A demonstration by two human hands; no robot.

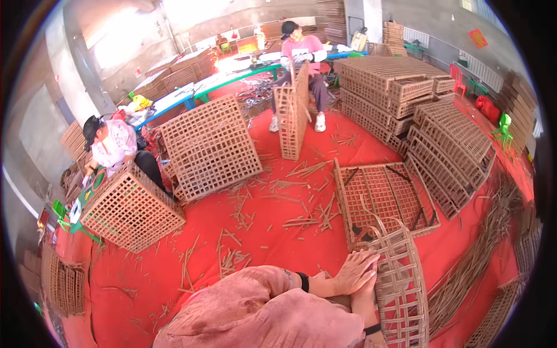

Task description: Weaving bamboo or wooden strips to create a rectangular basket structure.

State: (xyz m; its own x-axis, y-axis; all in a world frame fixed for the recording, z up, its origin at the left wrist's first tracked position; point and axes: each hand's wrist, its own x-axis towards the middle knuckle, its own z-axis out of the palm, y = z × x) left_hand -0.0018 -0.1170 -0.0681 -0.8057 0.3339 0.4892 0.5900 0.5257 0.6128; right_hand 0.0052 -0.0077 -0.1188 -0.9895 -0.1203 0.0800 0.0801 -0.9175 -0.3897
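A half-woven basket frame (400,284) of cane strips is being worked on, stood on edge on the red floor (272,238) just in front of the person's knees. The left hand (355,271) is laid flat over the frame's near edge, the fingers (369,261) spread and pressing rather than clenched. The right hand (364,296) is tucked beneath it against the same edge; whether its fingers are closed on a strip cannot be told.

The step in hand appears to be the bending or seating of a strip along the rim. A firm hold on the frame is likely called for next, so that the curved top is not sprung back.

Room is tight to the right, where a flat lattice panel (383,197) lies just behind the frame and loose strips (481,249) are heaped. To the left the floor is more open, though scattered offcuts (232,255) lie there. Two other people are seated well apart.
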